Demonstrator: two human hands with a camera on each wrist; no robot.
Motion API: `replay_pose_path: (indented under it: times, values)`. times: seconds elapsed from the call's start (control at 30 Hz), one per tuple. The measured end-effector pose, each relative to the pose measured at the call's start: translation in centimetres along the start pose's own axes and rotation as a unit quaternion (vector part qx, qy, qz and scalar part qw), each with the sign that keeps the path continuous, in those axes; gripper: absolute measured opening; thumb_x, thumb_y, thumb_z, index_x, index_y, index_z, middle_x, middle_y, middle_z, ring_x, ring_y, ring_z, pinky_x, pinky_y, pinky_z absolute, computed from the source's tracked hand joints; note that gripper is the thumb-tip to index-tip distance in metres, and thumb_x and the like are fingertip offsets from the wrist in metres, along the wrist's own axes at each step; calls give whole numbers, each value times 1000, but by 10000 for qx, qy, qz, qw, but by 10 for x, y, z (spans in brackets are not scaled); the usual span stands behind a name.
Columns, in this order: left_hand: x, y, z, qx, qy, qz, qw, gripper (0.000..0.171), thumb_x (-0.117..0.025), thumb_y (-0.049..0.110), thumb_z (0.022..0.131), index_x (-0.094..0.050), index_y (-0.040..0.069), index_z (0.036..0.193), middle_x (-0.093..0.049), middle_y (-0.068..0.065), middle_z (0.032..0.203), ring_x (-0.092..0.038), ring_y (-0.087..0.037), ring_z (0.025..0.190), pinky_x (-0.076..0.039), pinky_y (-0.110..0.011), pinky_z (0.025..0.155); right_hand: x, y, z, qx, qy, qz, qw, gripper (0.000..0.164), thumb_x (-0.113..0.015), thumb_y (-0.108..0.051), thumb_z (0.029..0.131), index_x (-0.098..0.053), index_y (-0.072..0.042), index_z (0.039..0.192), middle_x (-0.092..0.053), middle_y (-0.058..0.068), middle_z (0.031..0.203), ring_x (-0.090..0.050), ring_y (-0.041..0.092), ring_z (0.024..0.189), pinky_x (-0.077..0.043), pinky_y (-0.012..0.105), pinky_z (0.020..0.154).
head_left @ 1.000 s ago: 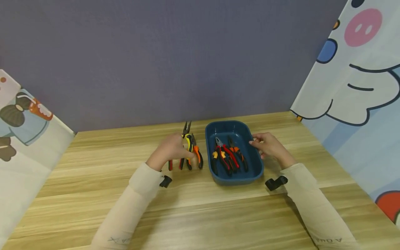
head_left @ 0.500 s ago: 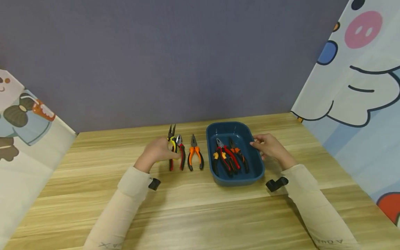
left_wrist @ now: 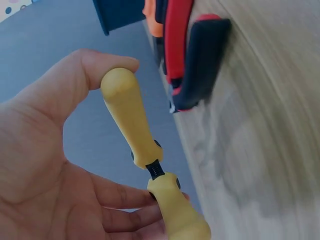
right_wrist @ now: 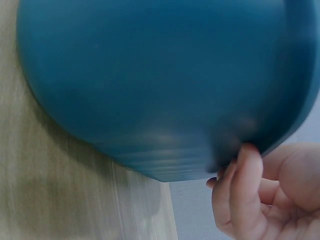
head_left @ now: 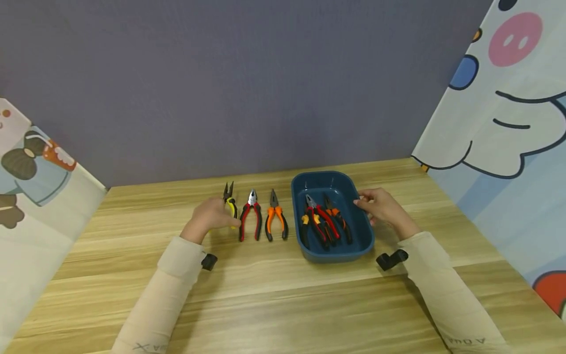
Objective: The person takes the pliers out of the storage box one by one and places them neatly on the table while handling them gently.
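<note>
My left hand (head_left: 208, 219) holds long-nose pliers with yellow and black handles (head_left: 232, 206) at the left end of a row of pliers. In the left wrist view the thumb presses one yellow handle (left_wrist: 127, 112), with the fingers behind the other. Just to the right lie red and black pliers (head_left: 258, 216), handles spread, then orange and black long-nose pliers (head_left: 271, 217). My right hand (head_left: 384, 209) grips the right rim of a blue plastic bin (head_left: 333, 257); its fingertips (right_wrist: 248, 152) touch the bin's outer wall in the right wrist view.
Several pliers with red, orange and black handles (head_left: 329, 223) lie piled in the bin. The wooden table (head_left: 283, 305) meets a grey panel (head_left: 265, 98) at the back. Cartoon-printed sheets stand at both sides.
My left hand has moved left with the yellow pliers, from over the orange pliers past the red ones, which now show fully. The right hand and bin have stayed put.
</note>
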State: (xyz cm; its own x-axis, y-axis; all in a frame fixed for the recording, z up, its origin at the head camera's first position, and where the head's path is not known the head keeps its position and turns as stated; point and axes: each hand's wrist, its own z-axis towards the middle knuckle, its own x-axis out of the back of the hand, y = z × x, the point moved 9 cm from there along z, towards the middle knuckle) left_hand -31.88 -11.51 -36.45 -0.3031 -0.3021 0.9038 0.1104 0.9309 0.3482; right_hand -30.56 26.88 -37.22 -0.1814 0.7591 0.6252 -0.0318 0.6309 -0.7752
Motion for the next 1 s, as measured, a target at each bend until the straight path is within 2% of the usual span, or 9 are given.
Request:
replay_pose_path:
  times: [0.17,0.4,0.53,0.63,0.83,1.0]
  values:
    - [-6,-7,2,56,-159,-15,9999,49,-72,39,74,-33,19,51,-27,6,53,-29,-12,50,-30,-27,48,1,1,1,9,19,-36,10000,42,-54,-10,95,-48,11,130,-59,15,87,-55,23,45,-52,44,48]
    - [-13,-14,7,163,-196,196,9995,46,-71,42,73,-37,19,51,-33,5,54,-36,-14,52,-34,-29,50,-1,3,1,-37,-23,-20,10000,44,-54,-12,95,-46,11,132,-59,15,89,-55,23,45,-52,43,48]
    - [-12,-17,10,197,-86,369,9991,41,-72,43,71,-46,16,55,-47,-1,67,-45,-19,63,-38,-32,54,-1,1,1,-28,-28,42,10000,44,-55,-12,95,-46,11,132,-59,16,89,-55,23,45,-52,44,48]
    - [-12,-19,11,261,-1,458,9986,38,-74,45,70,-54,14,62,-55,-7,84,-51,-24,75,-42,-35,59,-1,-1,0,18,-21,68,10000,44,-55,-13,95,-47,12,131,-59,17,89,-55,21,45,-52,42,47]
    - [-14,-21,11,311,-17,501,9983,37,-74,44,69,-57,12,65,-58,-11,90,-53,-28,82,-43,-37,61,-1,-2,0,51,-10,27,10000,45,-55,-12,95,-45,14,131,-59,18,90,-53,18,43,-51,40,46]
    - [-16,-20,10,333,-103,476,9983,36,-73,43,71,-56,12,64,-58,-16,103,-53,-33,93,-44,-40,65,0,-2,0,13,-17,19,10000,45,-56,-11,95,-45,14,130,-58,18,88,-55,19,44,-52,40,46]
